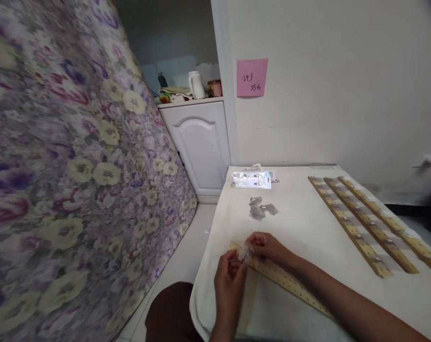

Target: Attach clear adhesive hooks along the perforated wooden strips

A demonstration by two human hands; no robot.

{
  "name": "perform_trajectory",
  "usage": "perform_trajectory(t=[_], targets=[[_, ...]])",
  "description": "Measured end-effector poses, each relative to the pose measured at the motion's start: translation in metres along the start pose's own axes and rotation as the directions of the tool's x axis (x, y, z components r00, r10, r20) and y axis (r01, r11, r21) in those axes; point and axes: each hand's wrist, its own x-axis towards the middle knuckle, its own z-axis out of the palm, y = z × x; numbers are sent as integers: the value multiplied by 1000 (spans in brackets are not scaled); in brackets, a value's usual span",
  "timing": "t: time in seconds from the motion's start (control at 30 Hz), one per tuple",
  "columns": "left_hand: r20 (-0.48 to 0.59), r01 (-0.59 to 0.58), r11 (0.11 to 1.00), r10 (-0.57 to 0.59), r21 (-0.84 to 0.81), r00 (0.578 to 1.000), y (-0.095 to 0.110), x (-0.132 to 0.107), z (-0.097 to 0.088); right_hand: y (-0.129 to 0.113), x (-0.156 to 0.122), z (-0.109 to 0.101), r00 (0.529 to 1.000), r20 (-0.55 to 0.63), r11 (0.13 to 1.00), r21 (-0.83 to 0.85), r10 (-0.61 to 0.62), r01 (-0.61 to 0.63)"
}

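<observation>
A big flowered mattress (59, 180) leans at the left of the white desk (301, 228). On the desk three wooden strips (365, 223) lie side by side at the right. A fourth wooden strip (290, 280) lies near the front edge under both hands. The right hand (267, 247) presses on its end, and the left hand (229, 278) has its fingers closed on a small clear piece (246, 258) there. Some small clear pieces (260, 209) and a plastic package (251, 179) lie further back.

Purple-and-yellow floral fabric (59, 166), pink note (251, 77), white cabinet (201, 147), tan wooden strips (365, 223), cream table (301, 237)
</observation>
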Motion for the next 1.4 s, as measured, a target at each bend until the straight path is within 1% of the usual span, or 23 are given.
perform_trajectory(t=[0.1,0.2,0.37,0.5,0.63,0.9,1.0,1.17,1.27,1.4], targets=[[-81,-60,994,68,90,994,-6,9,-9,7,21,1,1000,5,1000,2,-13,13],[-129,-68,978,95,198,987,-14,15,-16,14,37,4,1000,16,1000,8,-6,6],[-111,-44,956,80,290,991,-20,18,-19,20,50,11,1000,-13,1000,-14,-8,8],[-114,-68,946,110,318,987,-18,19,-19,25,54,14,997,-72,997,-80,18,-23],[-93,-91,937,129,338,987,-15,18,-20,27,54,17,993,-111,992,-118,32,-45],[-58,-105,924,136,369,989,-12,14,-21,19,47,22,990,-138,988,-154,6,-27],[-16,-155,905,176,395,984,-12,8,-21,18,47,23,989,-146,985,-173,-16,-9],[110,-269,832,247,485,963,-18,-5,-20,19,46,24,989,-143,988,-156,-25,3],[148,-325,765,294,556,944,-22,-9,-18,21,47,24,991,-134,991,-137,-27,9],[181,-343,680,300,648,937,-25,-8,-15,23,48,24,991,-130,990,-142,-18,-1]])
